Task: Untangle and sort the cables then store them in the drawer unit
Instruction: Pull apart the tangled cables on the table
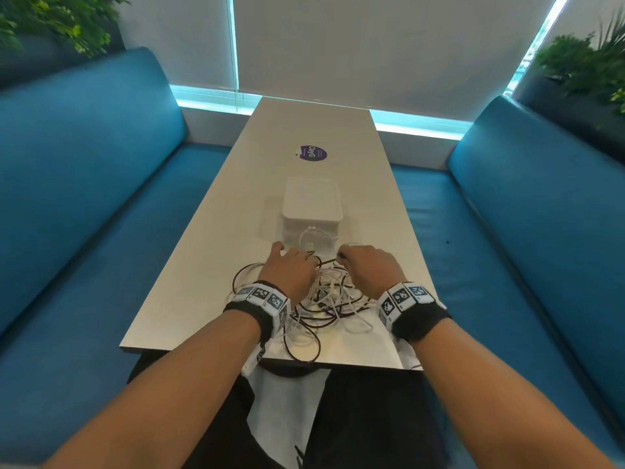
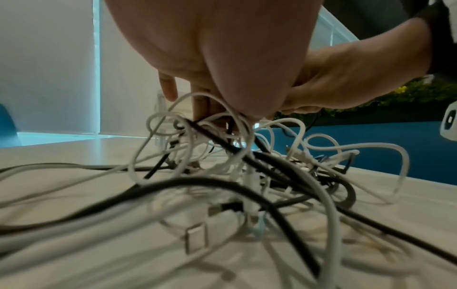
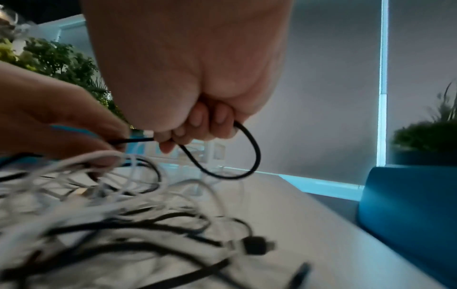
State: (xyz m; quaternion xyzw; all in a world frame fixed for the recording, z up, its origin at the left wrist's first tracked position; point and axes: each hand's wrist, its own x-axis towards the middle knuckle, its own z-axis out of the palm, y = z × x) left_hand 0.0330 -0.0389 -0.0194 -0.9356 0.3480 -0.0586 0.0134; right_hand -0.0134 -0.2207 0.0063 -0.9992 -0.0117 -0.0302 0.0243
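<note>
A: From the head view, where do the cables lie?

B: The tangle of black and white cables [image 1: 324, 299] lies on the bench [image 1: 189, 272], between and under the left hand [image 1: 289, 270] and right hand [image 1: 367, 265]. The white drawer unit [image 1: 313, 208] stands just beyond, a white cable looped against its front.

A: Left wrist view?

B: Left fingers [image 2: 200, 105] reach down into white loops; whether they grasp one I cannot tell. A USB plug [image 2: 220, 208] lies nearer.

A: Right wrist view?

B: Right fingers [image 3: 197, 125] are clenched round a black cable [image 3: 237, 156], which loops below them. Blue seats [image 1: 101, 184] flank the bench.
</note>
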